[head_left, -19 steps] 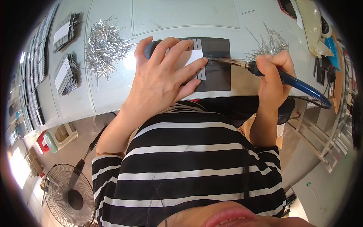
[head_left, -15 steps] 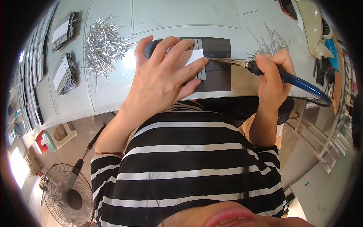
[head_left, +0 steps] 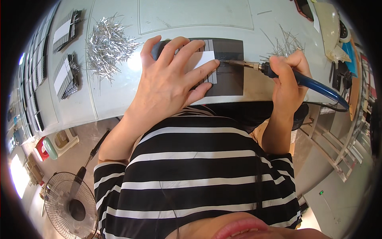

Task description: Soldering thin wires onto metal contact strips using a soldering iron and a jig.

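My left hand point(head_left: 165, 79) lies palm down with its fingers spread over a white strip point(head_left: 206, 59) on a dark, slatted piece. The piece rests on a flat dark plate point(head_left: 232, 81) near the table's front edge, and my palm hides much of it. Inside my closed right hand point(head_left: 287, 81) is a soldering iron point(head_left: 318, 85) with a blue handle. Its metal tip points left and comes down by my left index fingertip, over the plate. Whether the tip touches anything there I cannot tell.
A heap of thin metal pins point(head_left: 105, 49) lies left of my hand, a smaller heap point(head_left: 287, 43) at the right. Slatted dark pieces with white strips point(head_left: 63, 79) stand farther left. A phone point(head_left: 305, 8) lies far right. On the floor is a fan point(head_left: 75, 209).
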The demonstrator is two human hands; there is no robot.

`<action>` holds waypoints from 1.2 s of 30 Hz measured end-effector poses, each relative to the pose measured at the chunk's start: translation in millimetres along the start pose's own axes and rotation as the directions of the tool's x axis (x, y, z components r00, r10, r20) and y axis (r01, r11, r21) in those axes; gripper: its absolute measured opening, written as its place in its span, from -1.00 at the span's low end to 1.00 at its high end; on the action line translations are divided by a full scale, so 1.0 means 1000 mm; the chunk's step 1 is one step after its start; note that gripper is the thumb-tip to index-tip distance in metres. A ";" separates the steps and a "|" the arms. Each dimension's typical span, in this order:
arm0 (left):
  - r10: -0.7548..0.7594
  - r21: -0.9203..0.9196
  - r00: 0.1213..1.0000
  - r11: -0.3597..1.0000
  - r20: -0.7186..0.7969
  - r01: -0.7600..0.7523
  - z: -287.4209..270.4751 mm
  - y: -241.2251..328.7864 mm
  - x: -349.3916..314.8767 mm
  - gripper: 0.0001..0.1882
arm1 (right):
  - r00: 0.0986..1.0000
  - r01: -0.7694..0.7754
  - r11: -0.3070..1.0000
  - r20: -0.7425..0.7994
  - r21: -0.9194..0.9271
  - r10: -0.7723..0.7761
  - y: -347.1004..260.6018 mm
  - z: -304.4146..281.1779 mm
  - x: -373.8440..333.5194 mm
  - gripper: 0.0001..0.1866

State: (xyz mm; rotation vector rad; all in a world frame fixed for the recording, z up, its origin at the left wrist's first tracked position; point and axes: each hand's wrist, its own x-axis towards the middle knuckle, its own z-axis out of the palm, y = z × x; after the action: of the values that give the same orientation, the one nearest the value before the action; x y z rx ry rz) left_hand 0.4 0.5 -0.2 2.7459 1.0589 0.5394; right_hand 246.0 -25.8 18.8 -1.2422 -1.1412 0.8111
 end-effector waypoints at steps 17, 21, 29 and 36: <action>-0.019 -0.051 1.000 0.999 -0.020 0.018 -0.001 -0.002 0.001 -0.49 | 0.994 0.042 0.999 0.100 0.003 -0.043 -0.001 -0.001 0.004 -0.70; -0.019 -0.064 1.000 0.998 -0.026 0.017 0.000 -0.003 0.001 -0.50 | 0.995 0.063 0.998 0.076 0.013 -0.063 -0.001 -0.001 0.000 -0.72; -0.016 -0.067 0.999 0.998 -0.032 0.014 0.000 -0.003 0.001 -0.51 | 0.997 0.063 0.998 0.043 0.018 -0.063 -0.001 0.000 -0.001 -0.74; -0.017 -0.066 0.999 0.998 -0.028 0.015 0.000 -0.002 0.001 -0.51 | 0.997 0.041 0.998 0.067 0.043 -0.044 0.001 0.001 0.000 -0.72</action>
State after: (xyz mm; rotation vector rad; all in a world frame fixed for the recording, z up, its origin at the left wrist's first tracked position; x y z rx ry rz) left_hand -0.2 2.8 -0.3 2.6782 1.0486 0.6027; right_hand 244.8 -25.7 17.6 -1.1597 -1.1963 0.8462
